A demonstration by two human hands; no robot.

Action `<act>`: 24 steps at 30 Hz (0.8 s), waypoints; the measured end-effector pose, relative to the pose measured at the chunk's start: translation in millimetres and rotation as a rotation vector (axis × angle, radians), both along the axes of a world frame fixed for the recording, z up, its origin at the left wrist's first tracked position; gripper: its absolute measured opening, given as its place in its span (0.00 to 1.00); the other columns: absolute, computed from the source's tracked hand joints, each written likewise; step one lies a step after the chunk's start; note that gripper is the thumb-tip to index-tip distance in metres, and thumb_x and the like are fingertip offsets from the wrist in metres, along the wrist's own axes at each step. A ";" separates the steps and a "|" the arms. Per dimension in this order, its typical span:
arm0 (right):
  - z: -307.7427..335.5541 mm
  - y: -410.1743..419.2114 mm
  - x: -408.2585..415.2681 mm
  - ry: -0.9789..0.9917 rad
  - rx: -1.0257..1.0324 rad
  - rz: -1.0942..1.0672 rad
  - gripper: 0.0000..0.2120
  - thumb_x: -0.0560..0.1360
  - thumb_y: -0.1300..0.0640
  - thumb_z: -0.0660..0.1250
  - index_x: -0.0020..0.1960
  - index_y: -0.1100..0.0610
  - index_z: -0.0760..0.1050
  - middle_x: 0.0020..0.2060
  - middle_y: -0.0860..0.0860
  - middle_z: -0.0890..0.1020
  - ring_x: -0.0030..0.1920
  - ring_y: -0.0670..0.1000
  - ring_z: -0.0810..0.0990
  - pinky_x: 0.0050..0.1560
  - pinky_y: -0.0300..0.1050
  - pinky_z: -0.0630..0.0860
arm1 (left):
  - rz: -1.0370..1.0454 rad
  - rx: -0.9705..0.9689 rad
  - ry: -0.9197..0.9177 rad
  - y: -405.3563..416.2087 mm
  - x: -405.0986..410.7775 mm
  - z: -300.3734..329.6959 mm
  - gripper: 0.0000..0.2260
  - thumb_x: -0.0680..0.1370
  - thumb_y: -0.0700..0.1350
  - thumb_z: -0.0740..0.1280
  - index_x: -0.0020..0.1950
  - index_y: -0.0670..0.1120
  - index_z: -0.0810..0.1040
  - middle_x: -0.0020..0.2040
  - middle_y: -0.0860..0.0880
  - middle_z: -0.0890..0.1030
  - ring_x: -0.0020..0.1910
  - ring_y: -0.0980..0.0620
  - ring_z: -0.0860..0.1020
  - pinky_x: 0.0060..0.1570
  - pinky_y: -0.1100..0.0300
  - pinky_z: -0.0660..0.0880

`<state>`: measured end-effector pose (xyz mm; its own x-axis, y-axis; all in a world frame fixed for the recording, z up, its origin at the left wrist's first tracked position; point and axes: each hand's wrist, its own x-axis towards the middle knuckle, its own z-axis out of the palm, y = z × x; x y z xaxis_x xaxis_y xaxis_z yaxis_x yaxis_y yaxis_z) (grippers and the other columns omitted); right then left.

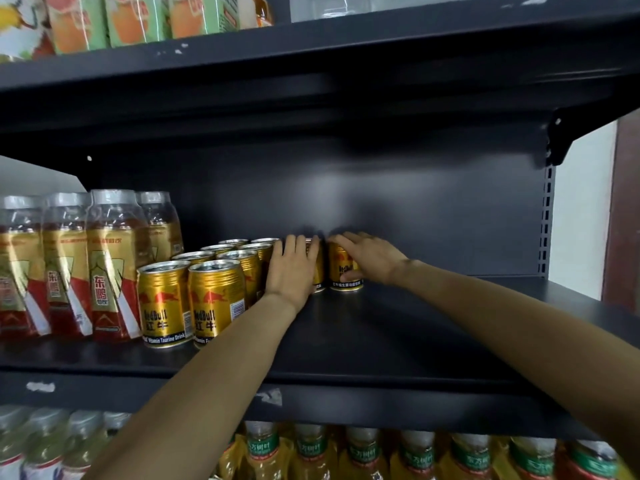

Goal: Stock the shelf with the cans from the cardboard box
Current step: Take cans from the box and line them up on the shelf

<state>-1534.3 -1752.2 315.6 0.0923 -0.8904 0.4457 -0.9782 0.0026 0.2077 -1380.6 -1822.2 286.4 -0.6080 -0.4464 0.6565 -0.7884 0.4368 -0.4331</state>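
At shelf rear, left hand flat-fingered against one gold can, right hand grip wrapped on another can; best slide both flush, upright.

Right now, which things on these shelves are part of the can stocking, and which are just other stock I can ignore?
Part of the job:
- gold cans standing in rows on the middle shelf
- can under the left hand
- can gripped by the right hand

Not part of it:
- red-and-gold bottles left of the cans
- green-capped bottles on the shelf below
- orange-and-green cartons above

The cardboard box is out of view.
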 end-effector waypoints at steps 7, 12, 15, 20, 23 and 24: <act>0.1 -16.8 0.7 -0.046 0.004 0.041 0.39 0.71 0.50 0.71 0.74 0.53 0.54 0.71 0.55 0.66 0.69 0.58 0.65 0.68 0.53 0.66 | 0.077 0.003 0.021 -8.3 -1.8 -4.5 0.38 0.77 0.53 0.65 0.76 0.44 0.44 0.69 0.42 0.64 0.69 0.43 0.62 0.68 0.49 0.60; -3.8 -19.8 -3.5 -0.027 0.013 0.083 0.44 0.70 0.47 0.72 0.76 0.52 0.49 0.73 0.53 0.61 0.73 0.56 0.58 0.70 0.52 0.63 | 0.154 0.005 0.002 -14.2 -1.8 -4.9 0.39 0.78 0.55 0.62 0.76 0.45 0.39 0.72 0.43 0.61 0.72 0.42 0.57 0.70 0.43 0.55; -4.7 -15.2 -6.3 0.113 -0.057 0.045 0.43 0.71 0.47 0.70 0.77 0.52 0.48 0.73 0.53 0.61 0.73 0.55 0.59 0.70 0.52 0.62 | 0.165 0.006 -0.003 -15.6 -2.1 -4.4 0.39 0.78 0.57 0.61 0.76 0.47 0.37 0.72 0.44 0.60 0.73 0.42 0.55 0.71 0.41 0.52; -8.9 -20.8 -1.1 0.053 -0.079 0.053 0.40 0.72 0.53 0.71 0.76 0.55 0.51 0.72 0.55 0.64 0.72 0.55 0.62 0.68 0.51 0.66 | 0.201 -0.023 -0.041 -18.0 -3.8 -3.9 0.39 0.78 0.57 0.60 0.76 0.46 0.36 0.72 0.44 0.60 0.73 0.42 0.56 0.71 0.41 0.52; -8.2 -22.0 -1.4 0.009 -0.069 0.080 0.41 0.71 0.54 0.71 0.76 0.54 0.51 0.71 0.54 0.64 0.72 0.55 0.63 0.68 0.51 0.67 | 0.186 0.002 -0.020 -17.6 -3.1 -4.9 0.40 0.78 0.57 0.61 0.76 0.46 0.36 0.72 0.44 0.59 0.73 0.43 0.56 0.71 0.42 0.53; -8.8 -21.9 -1.8 0.002 -0.070 0.084 0.41 0.71 0.54 0.71 0.76 0.54 0.51 0.71 0.54 0.64 0.71 0.55 0.63 0.67 0.51 0.68 | 0.175 0.010 -0.003 -17.2 -2.6 -5.6 0.40 0.78 0.57 0.61 0.76 0.45 0.37 0.72 0.44 0.59 0.73 0.43 0.56 0.71 0.42 0.53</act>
